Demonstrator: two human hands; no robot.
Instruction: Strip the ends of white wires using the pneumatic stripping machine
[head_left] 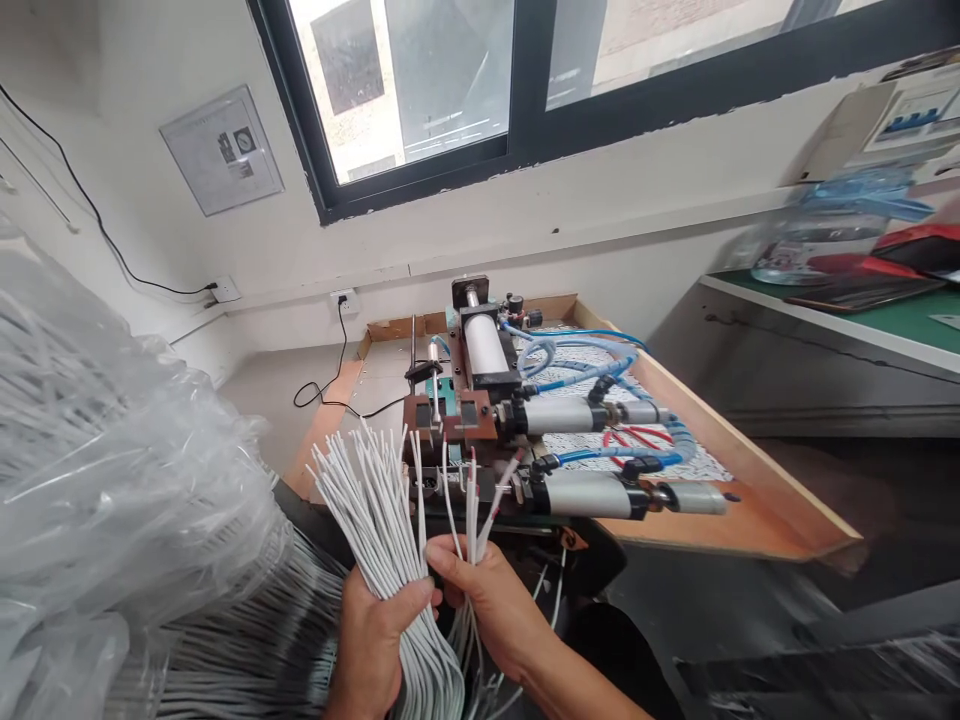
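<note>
A thick bundle of white cables (375, 510) fans upward in my left hand (379, 635), whose fingers are wrapped round it with the thumb across the front. Close on its right, my right hand (491, 600) is closed on a smaller group of white wires (472, 515), some with reddish tips. The two hands nearly touch near the thumbs. Just beyond the wire ends stands a machine with brown blocks (450, 412) and silver air cylinders (585, 494). The lower lengths of both groups hang below the hands.
Plastic-wrapped cable bundles (150, 480) are piled at the left. Around the machine runs a wooden tray edge (750, 460), with blue air hoses (585, 375) inside it. A green-topped shelf (915, 320) at the right holds a large clear bottle (821, 245). A window is above.
</note>
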